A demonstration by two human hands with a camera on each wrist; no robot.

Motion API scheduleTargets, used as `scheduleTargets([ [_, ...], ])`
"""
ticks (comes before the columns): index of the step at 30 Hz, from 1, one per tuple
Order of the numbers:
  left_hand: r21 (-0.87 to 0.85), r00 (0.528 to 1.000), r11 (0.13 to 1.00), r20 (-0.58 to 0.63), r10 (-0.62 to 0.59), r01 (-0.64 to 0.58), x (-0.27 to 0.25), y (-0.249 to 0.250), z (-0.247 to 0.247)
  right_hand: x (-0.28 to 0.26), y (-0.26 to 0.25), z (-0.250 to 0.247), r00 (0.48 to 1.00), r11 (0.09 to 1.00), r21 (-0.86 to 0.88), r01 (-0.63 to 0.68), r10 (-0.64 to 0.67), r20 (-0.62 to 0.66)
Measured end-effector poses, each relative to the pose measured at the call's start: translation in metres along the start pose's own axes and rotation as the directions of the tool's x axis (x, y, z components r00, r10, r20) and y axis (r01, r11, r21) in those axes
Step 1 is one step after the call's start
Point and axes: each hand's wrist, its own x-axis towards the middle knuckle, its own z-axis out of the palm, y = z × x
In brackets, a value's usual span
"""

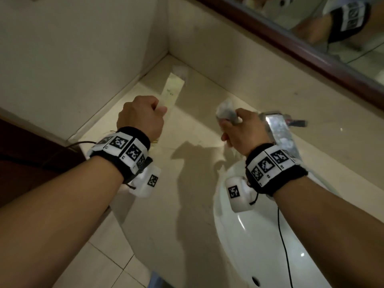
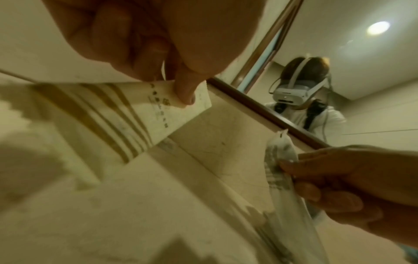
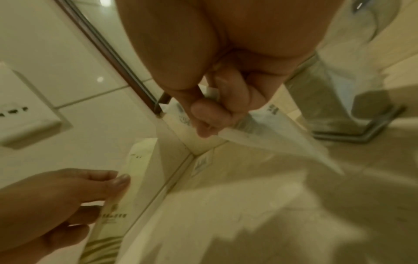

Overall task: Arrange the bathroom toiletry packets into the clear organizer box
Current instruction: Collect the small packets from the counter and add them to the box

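The beige stone counter [image 1: 193, 204] fills most of the head view and runs back into a corner where two pale walls meet; every place below is told from the white sink basin [image 1: 259, 246] set into its near right part. The basin is a bare white bowl with a dark round opening low on its wall, and a thin black cable hangs across it from the right wrist. Behind the basin, along the back wall, a dark wood-framed mirror [image 1: 311, 57] slopes across the upper right and reflects a banded wrist. Just behind the basin's far rim stands the chrome faucet [image 1: 280, 132], its flat spout catching the light. Left of the basin and above the counter, the left hand [image 1: 141, 119] has its fingers clenched round the near end of a long cream packet [image 1: 171, 91], thumb pressed on its printed face in the left wrist view; the packet's far end points at the corner well beyond the basin. Over the basin's far left rim the right hand [image 1: 243, 129] pinches a white plastic packet [image 1: 225, 110] between thumb and curled fingers, the wrapper standing up above the knuckles and trailing below them. In the far corner past the cream packet's tip sits something small and pale [image 1: 180, 70], too blurred to say whether it is a container or what it holds.
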Motion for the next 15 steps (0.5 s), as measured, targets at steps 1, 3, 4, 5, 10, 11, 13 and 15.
scheduleTargets([
  [1,-0.012,0.999,0.999,0.006,0.038,-0.038,-0.005,0.013,0.003,-0.008,0.000,-0.009,0.999,1.000,0.026,0.003,-0.002,-0.036],
  [3,-0.033,0.994,0.993,0.021,0.112,-0.111,-0.017,0.042,0.009,-0.021,0.004,-0.029,0.995,0.990,0.138,-0.014,0.027,-0.093],
  [4,-0.044,0.990,0.989,0.027,0.141,-0.139,-0.024,0.058,0.012,-0.029,0.007,-0.041,0.992,0.978,0.207,-0.021,0.046,-0.114],
  [5,-0.056,0.986,0.985,0.034,0.166,-0.164,-0.033,0.074,0.014,-0.038,0.009,-0.054,0.989,0.962,0.273,-0.029,0.067,-0.132],
  [10,-0.102,0.953,0.950,0.044,0.300,-0.294,-0.082,0.157,0.026,-0.087,0.028,-0.123,0.973,0.855,0.517,0.039,0.086,-0.215],
  [11,-0.110,0.945,0.941,0.035,0.325,-0.320,-0.091,0.171,0.028,-0.096,0.033,-0.136,0.970,0.839,0.542,0.058,0.082,-0.230],
  [13,-0.112,0.926,0.921,0.013,0.377,-0.374,-0.111,0.200,0.032,-0.112,0.042,-0.163,0.960,0.810,0.580,0.083,0.091,-0.266],
  [15,-0.106,0.902,0.897,-0.003,0.432,-0.430,-0.133,0.228,0.039,-0.129,0.054,-0.190,0.949,0.782,0.616,0.096,0.116,-0.295],
])
